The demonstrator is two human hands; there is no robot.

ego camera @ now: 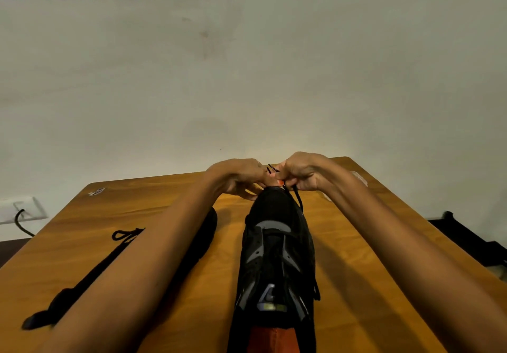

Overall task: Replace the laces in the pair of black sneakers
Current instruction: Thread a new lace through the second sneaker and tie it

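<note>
i see a black sneaker (pixel 277 256) lying lengthwise on the wooden surface (pixel 356 284); both hands meet at its far end. the left hand (pixel 236 177) and right hand (pixel 304 171) have fingers curled, pinching the black lace (pixel 297 196); a loose lace (pixel 82 278) lies left, second sneaker (pixel 204 232) behind my left forearm.

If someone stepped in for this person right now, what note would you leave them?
Left hand: pinching the black lace at the far end of the sneaker.
Right hand: grip closed on the same lace.
That sneaker lies lengthwise mid-table, between both forearms. The second sneaker lies to its left, mostly hidden under the left forearm. Loose laces lie on the table's left side.
Done: cannot tell how far lacing has got.
Left: finish this sneaker, then check the other.
</note>
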